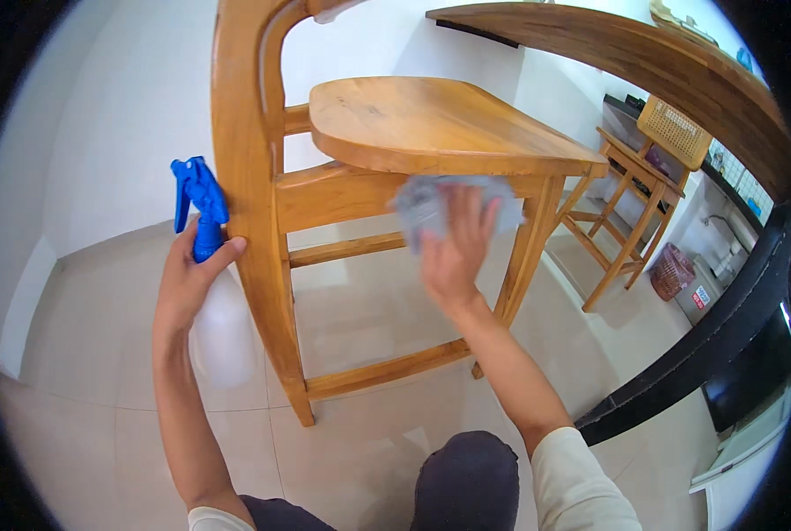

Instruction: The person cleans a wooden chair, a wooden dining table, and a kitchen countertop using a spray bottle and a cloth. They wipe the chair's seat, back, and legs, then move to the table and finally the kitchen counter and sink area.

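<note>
A wooden chair stands side-on before me. My right hand presses a crumpled grey cloth against the side rail just under the seat edge; hand and cloth are slightly blurred. In my left hand is a spray bottle with a blue trigger head and a whitish, translucent body. The fingers wrap its neck below the trigger, and the thumb reaches close to the chair's back leg. The bottle hangs upright beside that leg, above the floor.
A dark wooden counter curves overhead at the right. Behind stand a second wooden chair with a woven back and a mesh waste basket. A black curved edge crosses the right side. Pale tiles cover the floor; white walls rise behind.
</note>
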`<state>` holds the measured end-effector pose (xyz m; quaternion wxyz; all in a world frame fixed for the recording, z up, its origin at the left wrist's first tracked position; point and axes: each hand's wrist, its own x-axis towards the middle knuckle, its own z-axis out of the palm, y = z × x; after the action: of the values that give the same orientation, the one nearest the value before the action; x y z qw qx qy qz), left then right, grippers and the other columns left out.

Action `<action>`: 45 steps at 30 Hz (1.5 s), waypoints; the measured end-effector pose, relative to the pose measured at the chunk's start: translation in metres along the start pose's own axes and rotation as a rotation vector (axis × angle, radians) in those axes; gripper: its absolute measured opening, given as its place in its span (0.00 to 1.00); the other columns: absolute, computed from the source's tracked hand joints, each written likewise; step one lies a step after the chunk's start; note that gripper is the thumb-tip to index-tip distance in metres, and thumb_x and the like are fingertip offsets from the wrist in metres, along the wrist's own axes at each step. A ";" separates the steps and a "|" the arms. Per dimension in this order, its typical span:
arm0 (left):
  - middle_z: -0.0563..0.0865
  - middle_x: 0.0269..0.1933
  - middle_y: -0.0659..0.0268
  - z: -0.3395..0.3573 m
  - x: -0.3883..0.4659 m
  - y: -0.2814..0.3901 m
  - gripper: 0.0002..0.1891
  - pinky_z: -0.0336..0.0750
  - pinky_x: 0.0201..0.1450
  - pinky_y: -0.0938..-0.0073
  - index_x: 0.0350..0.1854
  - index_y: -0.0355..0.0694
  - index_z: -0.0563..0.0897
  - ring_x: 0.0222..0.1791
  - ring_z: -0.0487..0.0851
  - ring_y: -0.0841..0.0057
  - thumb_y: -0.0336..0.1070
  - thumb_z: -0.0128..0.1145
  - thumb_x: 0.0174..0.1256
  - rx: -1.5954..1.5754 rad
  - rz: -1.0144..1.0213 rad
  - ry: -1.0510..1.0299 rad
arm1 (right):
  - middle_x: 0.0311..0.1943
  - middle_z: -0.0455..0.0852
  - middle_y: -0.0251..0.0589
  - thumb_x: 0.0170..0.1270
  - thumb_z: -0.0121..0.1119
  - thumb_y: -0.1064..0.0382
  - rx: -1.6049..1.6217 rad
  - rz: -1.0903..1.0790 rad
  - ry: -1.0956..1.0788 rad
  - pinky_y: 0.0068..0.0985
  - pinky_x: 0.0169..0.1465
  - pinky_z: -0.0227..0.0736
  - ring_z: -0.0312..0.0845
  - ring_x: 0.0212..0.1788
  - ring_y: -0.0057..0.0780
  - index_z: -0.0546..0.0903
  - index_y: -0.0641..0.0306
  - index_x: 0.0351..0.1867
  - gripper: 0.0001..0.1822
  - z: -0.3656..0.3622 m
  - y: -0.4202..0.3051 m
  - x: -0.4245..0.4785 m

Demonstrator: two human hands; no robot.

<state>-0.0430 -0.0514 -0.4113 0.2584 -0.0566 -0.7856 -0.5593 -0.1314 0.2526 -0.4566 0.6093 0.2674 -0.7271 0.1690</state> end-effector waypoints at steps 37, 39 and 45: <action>0.80 0.34 0.71 -0.007 0.001 -0.002 0.21 0.70 0.43 0.80 0.48 0.34 0.79 0.36 0.75 0.84 0.40 0.68 0.56 -0.035 0.007 -0.032 | 0.48 0.81 0.55 0.70 0.42 0.39 0.046 -0.046 -1.004 0.37 0.54 0.68 0.76 0.51 0.49 0.73 0.66 0.59 0.31 -0.087 -0.037 0.175; 0.80 0.34 0.71 -0.006 0.003 -0.003 0.20 0.70 0.43 0.81 0.47 0.35 0.79 0.35 0.75 0.85 0.40 0.68 0.56 -0.020 -0.039 -0.014 | 0.43 0.82 0.56 0.71 0.40 0.38 -0.038 0.002 -0.984 0.37 0.52 0.69 0.77 0.48 0.51 0.73 0.66 0.58 0.32 -0.084 -0.043 0.170; 0.80 0.32 0.73 -0.004 0.006 -0.006 0.17 0.69 0.41 0.82 0.42 0.37 0.79 0.34 0.74 0.87 0.40 0.68 0.56 -0.035 -0.001 -0.020 | 0.27 0.81 0.57 0.73 0.37 0.40 0.012 0.107 -0.848 0.38 0.42 0.70 0.78 0.34 0.48 0.79 0.71 0.39 0.32 -0.092 -0.012 0.155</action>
<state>-0.0489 -0.0581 -0.4131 0.2493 -0.0665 -0.7783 -0.5725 -0.0691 0.2670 -0.2876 0.2452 0.2786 -0.9252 0.0796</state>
